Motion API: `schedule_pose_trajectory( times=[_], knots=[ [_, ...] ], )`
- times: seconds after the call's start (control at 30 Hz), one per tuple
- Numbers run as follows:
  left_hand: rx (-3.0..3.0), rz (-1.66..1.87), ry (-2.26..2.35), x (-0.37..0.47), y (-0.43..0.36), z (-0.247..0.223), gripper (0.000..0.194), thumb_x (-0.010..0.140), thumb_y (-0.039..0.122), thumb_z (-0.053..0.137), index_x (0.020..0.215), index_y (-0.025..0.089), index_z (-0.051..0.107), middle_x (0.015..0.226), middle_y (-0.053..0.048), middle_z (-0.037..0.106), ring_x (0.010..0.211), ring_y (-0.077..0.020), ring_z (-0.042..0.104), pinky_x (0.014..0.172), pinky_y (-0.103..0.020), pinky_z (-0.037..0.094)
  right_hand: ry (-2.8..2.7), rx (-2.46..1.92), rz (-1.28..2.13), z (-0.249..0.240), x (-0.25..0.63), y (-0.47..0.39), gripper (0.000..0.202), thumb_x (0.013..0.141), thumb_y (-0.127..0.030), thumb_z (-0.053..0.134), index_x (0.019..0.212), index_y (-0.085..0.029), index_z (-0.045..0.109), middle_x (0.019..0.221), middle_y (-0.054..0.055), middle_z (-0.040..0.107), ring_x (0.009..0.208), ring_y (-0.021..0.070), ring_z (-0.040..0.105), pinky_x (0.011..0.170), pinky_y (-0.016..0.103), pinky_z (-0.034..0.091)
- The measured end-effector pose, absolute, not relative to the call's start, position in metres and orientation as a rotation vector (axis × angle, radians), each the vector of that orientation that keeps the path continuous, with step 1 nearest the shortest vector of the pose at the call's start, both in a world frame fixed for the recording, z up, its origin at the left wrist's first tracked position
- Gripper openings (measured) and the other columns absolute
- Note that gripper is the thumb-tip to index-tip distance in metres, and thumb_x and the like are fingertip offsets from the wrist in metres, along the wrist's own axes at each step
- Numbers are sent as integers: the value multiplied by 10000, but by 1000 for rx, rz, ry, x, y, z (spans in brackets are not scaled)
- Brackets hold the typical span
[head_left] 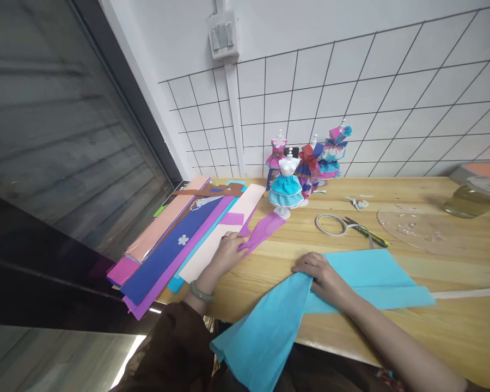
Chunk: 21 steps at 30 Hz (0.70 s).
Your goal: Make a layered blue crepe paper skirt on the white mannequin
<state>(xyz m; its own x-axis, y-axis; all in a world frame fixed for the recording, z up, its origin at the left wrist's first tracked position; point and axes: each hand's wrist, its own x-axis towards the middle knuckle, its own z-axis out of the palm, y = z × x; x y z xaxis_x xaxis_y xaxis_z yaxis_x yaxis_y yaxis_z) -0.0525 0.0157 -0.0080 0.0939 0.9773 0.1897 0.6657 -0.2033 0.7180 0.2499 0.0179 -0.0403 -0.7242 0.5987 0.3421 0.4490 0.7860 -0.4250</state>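
Observation:
A sheet of light-blue crepe paper [265, 326] hangs over the table's front edge, bunched under the closed fingers of my right hand [320, 277]. More of the blue sheet [363, 272] lies flat to the right of that hand. Further left, my left hand [228, 251] has its fingers closed at a thin purple crepe paper strip [265, 231], beside a pale pink sheet [206, 253]. Behind the hands stands a small white dress form [289, 166] wearing a blue layered skirt [285, 190].
Folded coloured papers [163, 261] are piled at the left. Several dressed forms [335, 152] stand by the gridded wall. A tape roll [330, 225], a yellow-and-black cutter [373, 237], a clear round tray of beads [418, 228] and a jar [473, 198] occupy the right side.

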Motion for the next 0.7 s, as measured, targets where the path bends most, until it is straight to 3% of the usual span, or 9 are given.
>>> schedule_pose_trajectory(
  times=[0.1,0.2,0.33,0.47,0.7],
  knots=[
    [1861,945,1541,-45,20,-1,151,738,311,616,732,161,637,808,-44,636,854,-202,564,844,-361,436,-2494,-786,441,-43,250,19,259,849,-138,476,1037,-202,642,978,92,654,966,232,550,854,426,401],
    [1705,1085,1489,-50,25,15,276,803,414,532,846,149,595,736,-10,619,698,-153,576,698,-299,478,-2489,-800,452,-44,250,21,250,851,-152,486,1036,-208,645,972,90,656,955,230,556,847,419,404],
    [1520,1301,1432,-74,35,45,382,784,470,546,979,141,548,888,-45,650,764,-147,607,701,-267,485,-2483,-815,458,-45,250,21,227,846,-161,504,1012,-212,650,976,87,658,955,233,558,843,415,404],
    [1339,1509,1502,-107,47,69,424,676,480,657,935,156,567,818,-20,655,691,-133,604,677,-260,488,-2473,-827,467,-44,250,21,226,841,-150,510,1008,-210,650,978,86,659,957,232,558,849,415,400],
    [1414,1310,1927,-153,68,62,382,685,461,613,886,137,608,803,-30,654,751,-174,607,672,-270,469,-2474,-834,472,-44,250,21,218,851,-166,504,1003,-208,654,972,87,660,953,231,561,844,412,403]
  ],
)
